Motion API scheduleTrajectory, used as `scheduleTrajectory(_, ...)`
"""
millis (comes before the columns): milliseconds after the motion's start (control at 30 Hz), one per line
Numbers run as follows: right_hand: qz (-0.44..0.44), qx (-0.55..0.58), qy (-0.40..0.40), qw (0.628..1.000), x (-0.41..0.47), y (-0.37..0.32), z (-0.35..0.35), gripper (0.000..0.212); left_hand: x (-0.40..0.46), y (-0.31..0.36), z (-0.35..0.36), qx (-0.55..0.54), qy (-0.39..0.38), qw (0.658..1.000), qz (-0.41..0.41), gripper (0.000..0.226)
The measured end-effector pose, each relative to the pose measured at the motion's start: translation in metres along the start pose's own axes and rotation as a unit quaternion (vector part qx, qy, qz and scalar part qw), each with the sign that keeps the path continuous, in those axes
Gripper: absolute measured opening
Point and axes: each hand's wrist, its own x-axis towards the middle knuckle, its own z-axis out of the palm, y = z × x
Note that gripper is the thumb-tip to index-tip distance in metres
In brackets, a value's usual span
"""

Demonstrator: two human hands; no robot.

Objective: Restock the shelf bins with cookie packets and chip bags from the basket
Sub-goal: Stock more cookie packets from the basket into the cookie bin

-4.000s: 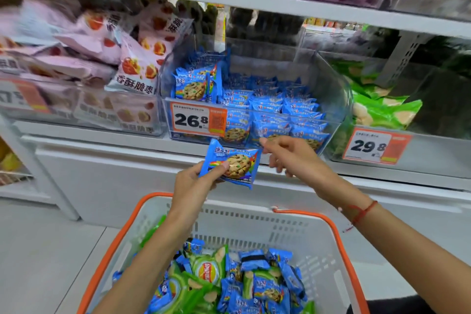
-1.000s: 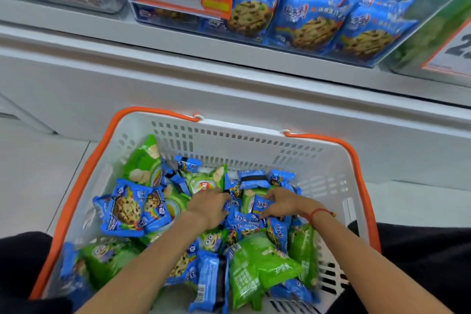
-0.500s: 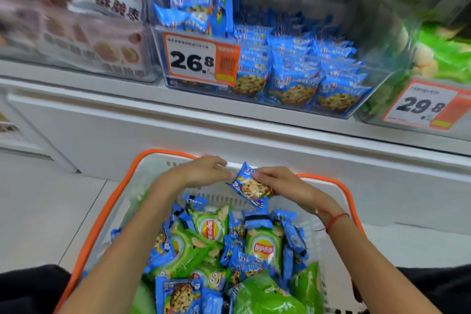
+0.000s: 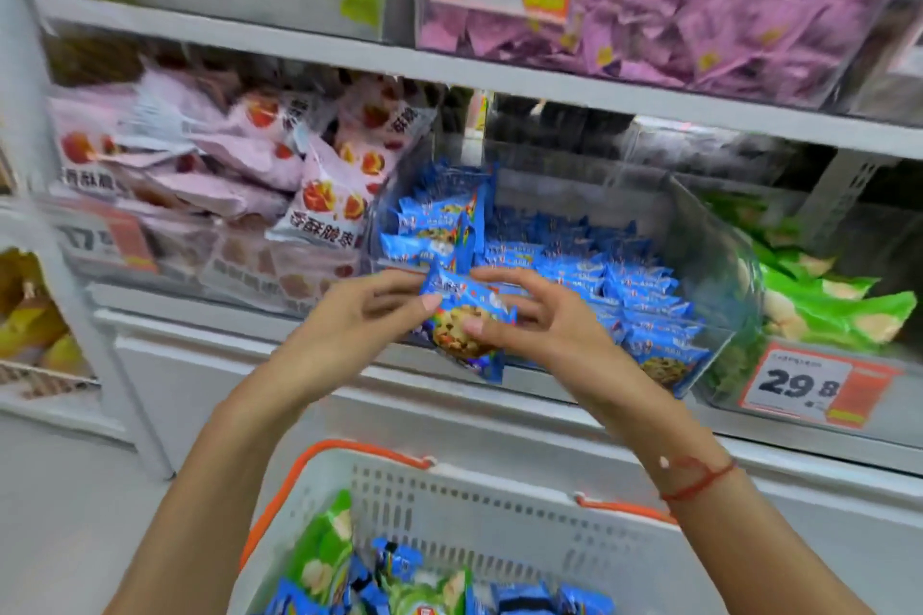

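Both hands hold one blue cookie packet (image 4: 462, 322) in front of the clear bin (image 4: 719, 235) of blue cookie packets on the middle shelf. My left hand (image 4: 359, 315) pinches the packet's left edge. My right hand (image 4: 539, 315) pinches its right side, thumb on the cookie picture. Below, the white basket (image 4: 499, 504) with orange handles holds green chip bags (image 4: 319, 559) and more blue packets. A bin of green chip bags (image 4: 819, 300) stands right of the cookie bin.
Pink snack bags (image 4: 239, 175) fill the bin to the left. Purple packets (image 4: 724, 0) sit on the upper shelf behind a 23.8 price tag. A 29.8 price tag (image 4: 809, 385) hangs on the green chip bin. Grey floor lies at the lower left.
Both hands have lifted the blue cookie packet from above the basket up to the front of the cookie bin. My view has tilted upward toward the shelves.
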Motion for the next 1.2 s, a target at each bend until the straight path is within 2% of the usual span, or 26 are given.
scheduleTrajectory(133, -0.018, -0.043, 0.010, 0.999, 0.042, -0.035, -0.004, 0.031, 0.031, 0.013, -0.011, 0.034, 0.070, 0.996, 0.054, 0.030)
scheduleTrajectory(300, -0.074, -0.182, 0.031, 0.980, 0.092, -0.043, -0.009, 0.027, 0.061, 0.017, -0.019, 0.168, 0.111, 0.975, 0.096, 0.046)
scheduleTrajectory(367, -0.105, -0.231, 0.034, 0.967, 0.100, -0.042, -0.010, 0.027, 0.065, 0.020, -0.021, 0.246, 0.130, 0.954, 0.111, 0.054)
scheduleTrajectory(433, -0.136, -0.260, 0.039, 0.955, 0.103, -0.041, -0.010, 0.028, 0.067, 0.024, -0.023, 0.350, 0.133, 0.918, 0.127, 0.059)
scheduleTrajectory(500, -0.154, -0.275, 0.035, 0.948, 0.103, -0.040, -0.011, 0.027, 0.069, 0.027, -0.026, 0.414, 0.122, 0.890, 0.147, 0.048)
scheduleTrajectory(567, -0.139, -0.253, 0.008, 0.957, 0.100, -0.040, -0.015, 0.024, 0.071, 0.028, -0.029, 0.436, 0.114, 0.877, 0.168, 0.037)
scheduleTrajectory(633, -0.077, -0.182, -0.016, 0.980, 0.099, -0.040, -0.019, 0.023, 0.071, 0.029, -0.031, 0.450, 0.114, 0.867, 0.181, 0.036)
scheduleTrajectory(767, 0.077, -0.003, 0.014, 0.997, 0.108, -0.042, -0.023, 0.029, 0.070, 0.031, -0.033, 0.483, 0.115, 0.850, 0.176, 0.038)
scheduleTrajectory(800, 0.086, -0.007, 0.008, 0.996, 0.109, -0.042, -0.025, 0.028, 0.069, 0.031, -0.036, 0.488, 0.116, 0.847, 0.176, 0.037)
scheduleTrajectory(933, 0.002, -0.213, -0.062, 0.975, 0.111, -0.035, -0.036, 0.029, 0.064, 0.033, -0.045, 0.494, 0.106, 0.841, 0.192, 0.034)
scheduleTrajectory(1033, -0.041, -0.265, -0.038, 0.963, 0.114, -0.033, -0.035, 0.027, 0.060, 0.034, -0.051, 0.501, 0.109, 0.839, 0.181, 0.035)
scheduleTrajectory(1100, -0.041, -0.298, -0.057, 0.952, 0.113, -0.030, -0.032, 0.029, 0.061, 0.034, -0.057, 0.512, 0.109, 0.835, 0.170, 0.034)
scheduleTrajectory(1200, -0.037, -0.279, -0.062, 0.957, 0.112, -0.020, -0.028, 0.027, 0.059, 0.037, -0.058, 0.523, 0.099, 0.828, 0.178, 0.031)
